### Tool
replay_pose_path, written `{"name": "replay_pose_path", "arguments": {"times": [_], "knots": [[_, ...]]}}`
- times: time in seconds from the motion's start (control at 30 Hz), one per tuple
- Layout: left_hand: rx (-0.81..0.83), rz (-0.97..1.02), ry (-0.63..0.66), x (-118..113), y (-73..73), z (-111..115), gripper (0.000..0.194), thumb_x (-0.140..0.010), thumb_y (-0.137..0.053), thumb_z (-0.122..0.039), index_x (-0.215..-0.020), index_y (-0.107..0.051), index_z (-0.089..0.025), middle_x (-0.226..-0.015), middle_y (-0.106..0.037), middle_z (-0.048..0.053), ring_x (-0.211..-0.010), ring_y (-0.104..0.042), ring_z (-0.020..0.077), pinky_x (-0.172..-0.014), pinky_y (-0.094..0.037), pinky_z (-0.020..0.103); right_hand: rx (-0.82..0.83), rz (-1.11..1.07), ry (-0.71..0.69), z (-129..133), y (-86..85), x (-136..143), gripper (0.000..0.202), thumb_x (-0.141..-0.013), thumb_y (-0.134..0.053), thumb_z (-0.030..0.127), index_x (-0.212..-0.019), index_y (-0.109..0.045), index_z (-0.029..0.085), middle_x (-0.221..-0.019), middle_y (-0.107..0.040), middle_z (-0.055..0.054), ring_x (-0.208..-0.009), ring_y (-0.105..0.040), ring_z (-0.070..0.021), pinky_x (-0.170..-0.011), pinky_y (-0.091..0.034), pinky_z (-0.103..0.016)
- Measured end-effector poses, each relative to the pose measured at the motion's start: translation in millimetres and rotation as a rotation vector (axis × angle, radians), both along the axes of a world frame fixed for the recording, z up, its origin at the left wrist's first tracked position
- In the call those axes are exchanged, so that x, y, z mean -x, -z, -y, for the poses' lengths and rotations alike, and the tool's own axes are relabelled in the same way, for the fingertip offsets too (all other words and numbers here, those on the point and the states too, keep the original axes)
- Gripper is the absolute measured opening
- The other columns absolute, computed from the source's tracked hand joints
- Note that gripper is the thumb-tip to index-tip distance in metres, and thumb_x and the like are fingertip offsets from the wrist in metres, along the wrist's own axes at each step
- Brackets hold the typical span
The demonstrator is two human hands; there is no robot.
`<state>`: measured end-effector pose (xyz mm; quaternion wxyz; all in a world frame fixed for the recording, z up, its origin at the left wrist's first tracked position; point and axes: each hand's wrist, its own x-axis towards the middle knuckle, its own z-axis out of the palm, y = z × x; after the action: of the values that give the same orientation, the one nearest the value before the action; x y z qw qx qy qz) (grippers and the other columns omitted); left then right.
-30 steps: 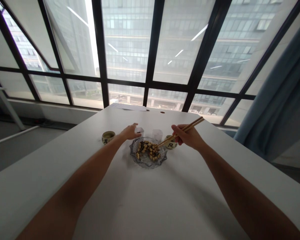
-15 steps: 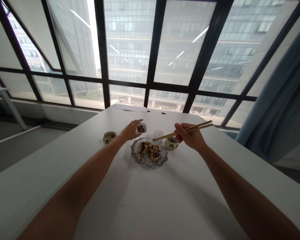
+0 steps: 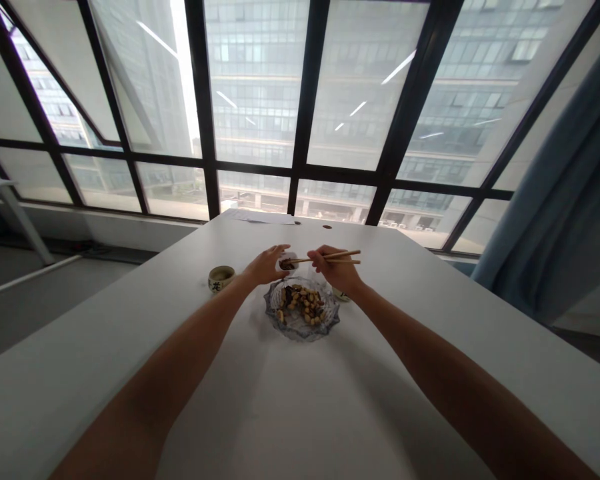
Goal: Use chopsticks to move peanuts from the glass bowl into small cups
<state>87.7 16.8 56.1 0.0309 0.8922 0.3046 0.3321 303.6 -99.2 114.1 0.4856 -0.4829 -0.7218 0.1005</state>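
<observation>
My left hand (image 3: 266, 265) curls its thumb and fingers around a small white bowl (image 3: 293, 256), which holds dark bits. In my right hand (image 3: 337, 272) is a pair of wooden chopsticks (image 3: 347, 257), their tips pointing left at the bowl's contents. Just in front of both hands sits a scalloped clear glass plate (image 3: 304, 333) with a mix of pale nuts (image 3: 313, 308) and darker pieces. Too small to tell is whether the chopsticks grip anything.
A cream cup (image 3: 221, 279) with a dark character stands left of my left forearm. A similar cup (image 3: 342, 295) is mostly hidden behind my right hand. Paper (image 3: 260, 217) lies at the white table's (image 3: 280, 400) far edge, before the windows.
My right hand and the chopsticks have moved left, from above the glass plate to the small white bowl. My left hand has stayed around the bowl.
</observation>
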Motion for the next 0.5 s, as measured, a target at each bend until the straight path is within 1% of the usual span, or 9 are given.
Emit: {"name": "replay_pose_path", "arguments": {"times": [0.07,0.13,0.17,0.2,0.23,0.33,0.4,0.43,0.5], "knots": [[0.021,-0.012,-0.032,0,0.3,1,0.076,-0.077,-0.073,-0.037,-0.143,-0.043,-0.017,-0.137,-0.060,0.017,-0.122,-0.061,0.0319,-0.106,-0.048,0.046,0.005,-0.045,0.036,1,-3.4,-3,0.062,-0.082,-0.053,0.079,-0.068,-0.063,0.019,-0.060,-0.068,-0.005,-0.051,-0.061,-0.0152,-0.050,-0.047,-0.026],[0.060,-0.032,-0.088,0,1.3,2,0.077,-0.078,-0.073,-0.040,-0.143,-0.042,-0.015,-0.131,-0.064,0.018,-0.119,-0.063,0.0331,-0.103,-0.050,0.046,0.007,-0.110,0.062,10,-10.0,-11,0.064,-0.083,-0.050,0.080,-0.069,-0.062,0.019,-0.059,-0.067,-0.005,-0.048,-0.059,-0.0140,-0.046,-0.045,-0.025],[0.084,-0.043,-0.121,0,2.1,2,0.077,-0.078,-0.073,-0.042,-0.143,-0.042,-0.014,-0.129,-0.066,0.019,-0.118,-0.064,0.0340,-0.101,-0.050,0.046,0.029,-0.141,0.062,17,-14.4,-16,0.066,-0.083,-0.048,0.081,-0.068,-0.062,0.019,-0.055,-0.065,-0.005,-0.044,-0.056,-0.0131,-0.043,-0.043,-0.024],[0.107,-0.055,-0.153,0,3.1,2,0.078,-0.079,-0.073,-0.044,-0.143,-0.042,-0.014,-0.127,-0.067,0.019,-0.117,-0.065,0.0349,-0.100,-0.050,0.046,0.066,-0.171,0.070,24,-19.2,-20,0.068,-0.082,-0.047,0.083,-0.064,-0.061,0.019,-0.050,-0.061,-0.004,-0.038,-0.051,-0.0120,-0.039,-0.040,-0.024],[0.130,-0.068,-0.182,0,4.1,3,0.078,-0.079,-0.073,-0.045,-0.143,-0.042,-0.014,-0.126,-0.067,0.020,-0.117,-0.065,0.0356,-0.100,-0.050,0.046,0.141,-0.161,0.059,31,-23.8,-25,0.069,-0.081,-0.048,0.084,-0.061,-0.060,0.019,-0.045,-0.058,-0.003,-0.034,-0.048,-0.0113,-0.036,-0.038,-0.023],[0.176,-0.103,-0.231,-1,6.9,3,0.075,-0.080,-0.072,-0.046,-0.142,-0.043,-0.014,-0.128,-0.067,0.021,-0.119,-0.064,0.0369,-0.101,-0.049,0.047,0.358,-0.031,0.021,47,-32.2,-32,0.069,-0.079,-0.054,0.082,-0.051,-0.057,0.019,-0.037,-0.053,-0.003,-0.028,-0.042,-0.0092,-0.032,-0.033,-0.022],[0.193,-0.108,-0.238,-1,8.2,2,0.073,-0.081,-0.071,-0.046,-0.141,-0.045,-0.013,-0.129,-0.066,0.022,-0.121,-0.063,0.0373,-0.102,-0.049,0.046,0.444,0.044,-0.016,51,-30.3,-31,0.067,-0.079,-0.057,0.079,-0.050,-0.057,0.018,-0.038,-0.055,-0.003,-0.028,-0.044,-0.0091,-0.032,-0.034,-0.021],[0.202,-0.103,-0.238,-1,8.7,2,0.073,-0.081,-0.071,-0.046,-0.141,-0.045,-0.013,-0.129,-0.066,0.022,-0.122,-0.063,0.0372,-0.102,-0.049,0.046,0.458,0.058,-0.034,51,-27.3,-29,0.066,-0.080,-0.058,0.077,-0.051,-0.058,0.018,-0.039,-0.056,-0.003,-0.029,-0.046,-0.0094,-0.032,-0.036,-0.020],[0.228,-0.092,-0.233,0,9.4,3,0.071,-0.081,-0.070,-0.047,-0.140,-0.047,-0.013,-0.129,-0.066,0.021,-0.120,-0.064,0.0363,-0.099,-0.050,0.044,0.431,0.047,-0.054,48,-19.6,-25,0.063,-0.080,-0.058,0.076,-0.055,-0.061,0.018,-0.042,-0.059,-0.004,-0.032,-0.051,-0.0103,-0.034,-0.039,-0.020]]}}
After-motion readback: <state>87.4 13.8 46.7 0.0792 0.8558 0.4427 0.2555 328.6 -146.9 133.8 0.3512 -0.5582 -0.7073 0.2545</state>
